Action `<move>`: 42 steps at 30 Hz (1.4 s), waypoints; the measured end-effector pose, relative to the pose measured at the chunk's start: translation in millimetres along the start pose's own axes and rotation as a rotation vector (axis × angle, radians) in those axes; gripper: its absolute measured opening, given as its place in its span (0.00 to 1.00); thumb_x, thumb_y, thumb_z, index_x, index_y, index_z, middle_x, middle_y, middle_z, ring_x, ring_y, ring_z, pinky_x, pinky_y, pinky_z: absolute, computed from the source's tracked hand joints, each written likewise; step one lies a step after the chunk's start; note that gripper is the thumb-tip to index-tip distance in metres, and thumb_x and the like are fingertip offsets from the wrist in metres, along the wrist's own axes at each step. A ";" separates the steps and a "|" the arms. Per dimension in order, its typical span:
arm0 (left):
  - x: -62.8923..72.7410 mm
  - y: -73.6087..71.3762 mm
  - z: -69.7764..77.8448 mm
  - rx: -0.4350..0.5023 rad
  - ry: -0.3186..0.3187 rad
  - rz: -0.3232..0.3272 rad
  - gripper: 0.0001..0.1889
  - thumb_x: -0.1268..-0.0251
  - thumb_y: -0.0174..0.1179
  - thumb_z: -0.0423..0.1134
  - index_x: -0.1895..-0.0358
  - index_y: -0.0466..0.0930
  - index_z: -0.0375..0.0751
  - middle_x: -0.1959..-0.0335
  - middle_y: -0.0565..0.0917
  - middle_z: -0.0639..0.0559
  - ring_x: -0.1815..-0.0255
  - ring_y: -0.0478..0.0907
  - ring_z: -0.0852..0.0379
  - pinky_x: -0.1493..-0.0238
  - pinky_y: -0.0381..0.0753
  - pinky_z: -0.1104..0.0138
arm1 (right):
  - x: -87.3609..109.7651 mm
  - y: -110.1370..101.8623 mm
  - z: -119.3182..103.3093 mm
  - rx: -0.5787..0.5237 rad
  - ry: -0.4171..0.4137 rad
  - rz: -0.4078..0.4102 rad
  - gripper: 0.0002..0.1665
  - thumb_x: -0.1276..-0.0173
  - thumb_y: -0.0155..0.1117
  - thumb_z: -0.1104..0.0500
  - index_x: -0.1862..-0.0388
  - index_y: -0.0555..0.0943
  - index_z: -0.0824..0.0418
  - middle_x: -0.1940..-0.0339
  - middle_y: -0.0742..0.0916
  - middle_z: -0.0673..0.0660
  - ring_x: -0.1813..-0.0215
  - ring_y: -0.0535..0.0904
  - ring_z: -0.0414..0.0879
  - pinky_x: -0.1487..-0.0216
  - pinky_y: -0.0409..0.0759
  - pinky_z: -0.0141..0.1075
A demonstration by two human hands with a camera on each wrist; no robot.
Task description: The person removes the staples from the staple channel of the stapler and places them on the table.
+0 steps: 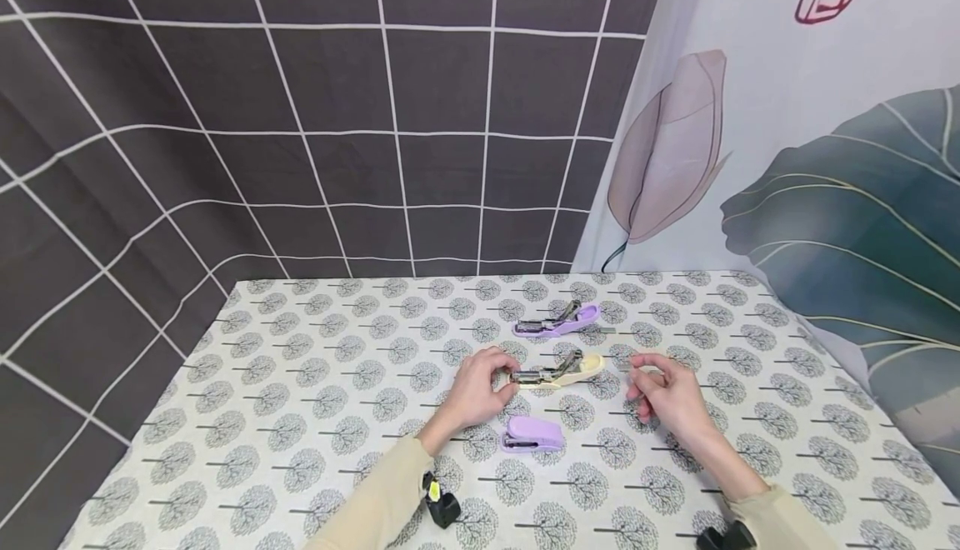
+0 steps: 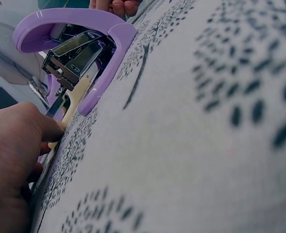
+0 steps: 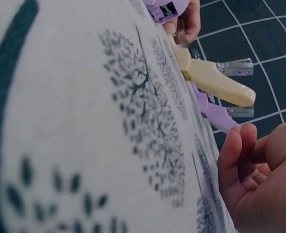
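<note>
Left hand (image 1: 477,385) pinching cream stapler (image 1: 572,374), right hand (image 1: 674,393) loosely curled, open tablecloth (image 1: 300,417) toward left edge (image 1: 185,369)

Left pale-beige cloth sleeve (image 1: 378,492) at bottom centre-left of the head view, matching right sleeve (image 1: 783,521) bottom right. Boxy black left wrist unit (image 1: 444,510) has a yellow-green patch (image 1: 434,491); black right wrist unit (image 1: 726,537) partly cropped. Left hand (image 1: 478,387) and right hand (image 1: 671,396) bare.

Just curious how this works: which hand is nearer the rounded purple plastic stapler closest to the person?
Left: the left hand is just beyond the purple stapler, to its left. The right hand is farther off, to the stapler's right.
</note>
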State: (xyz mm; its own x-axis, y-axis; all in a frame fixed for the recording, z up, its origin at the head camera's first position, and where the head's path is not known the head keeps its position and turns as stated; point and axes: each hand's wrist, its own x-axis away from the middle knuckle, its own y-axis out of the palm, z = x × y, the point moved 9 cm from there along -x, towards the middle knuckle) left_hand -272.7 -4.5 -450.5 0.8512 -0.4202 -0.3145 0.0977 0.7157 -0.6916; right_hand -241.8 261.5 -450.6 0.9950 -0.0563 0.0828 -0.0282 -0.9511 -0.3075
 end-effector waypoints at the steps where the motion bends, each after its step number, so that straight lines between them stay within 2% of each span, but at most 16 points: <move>1: 0.1 0.1 0.0 -0.001 -0.002 -0.002 0.12 0.45 0.71 0.32 0.57 0.84 0.44 0.64 0.81 0.58 0.64 0.73 0.60 0.54 0.71 0.61 | 0.1 0.0 1.2 0.010 0.002 -0.002 0.18 0.27 0.58 0.68 0.41 0.72 0.74 0.74 0.85 0.61 0.81 0.77 0.45 0.78 0.82 0.39; 11: -0.3 -0.8 0.9 -0.004 0.014 0.008 0.12 0.46 0.71 0.32 0.57 0.85 0.43 0.65 0.81 0.58 0.65 0.72 0.60 0.56 0.70 0.62 | -0.8 1.3 9.3 0.052 0.021 -0.014 0.17 0.27 0.58 0.67 0.42 0.73 0.73 0.75 0.85 0.60 0.81 0.77 0.45 0.78 0.82 0.39; 18: 0.4 0.2 0.2 0.002 0.003 -0.006 0.12 0.45 0.71 0.33 0.56 0.85 0.43 0.63 0.82 0.57 0.62 0.74 0.60 0.52 0.72 0.60 | -1.5 3.2 11.7 0.091 0.032 -0.034 0.16 0.27 0.58 0.67 0.43 0.74 0.72 0.76 0.85 0.59 0.81 0.77 0.45 0.80 0.80 0.38; 30: 0.0 0.4 -0.5 -0.007 -0.002 -0.006 0.13 0.46 0.71 0.33 0.56 0.85 0.45 0.63 0.81 0.59 0.63 0.73 0.61 0.52 0.71 0.60 | -3.8 5.3 11.7 0.165 0.022 -0.039 0.15 0.28 0.58 0.68 0.44 0.75 0.71 0.77 0.85 0.58 0.82 0.76 0.45 0.83 0.79 0.38; 42: 0.3 0.3 0.7 -0.008 0.004 -0.008 0.12 0.45 0.71 0.33 0.56 0.85 0.44 0.63 0.82 0.58 0.60 0.75 0.60 0.50 0.72 0.58 | -4.1 9.2 10.0 0.220 0.063 -0.050 0.13 0.28 0.58 0.68 0.47 0.76 0.70 0.79 0.84 0.57 0.83 0.76 0.46 0.83 0.78 0.39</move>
State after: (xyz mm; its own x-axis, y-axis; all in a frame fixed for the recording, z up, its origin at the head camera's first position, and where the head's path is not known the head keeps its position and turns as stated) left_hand -272.1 -4.0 -450.4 0.8485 -0.4280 -0.3112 0.1007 0.7080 -0.6990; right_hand -245.1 256.1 -463.3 0.9865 -0.0363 0.1600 0.0493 -0.8646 -0.5000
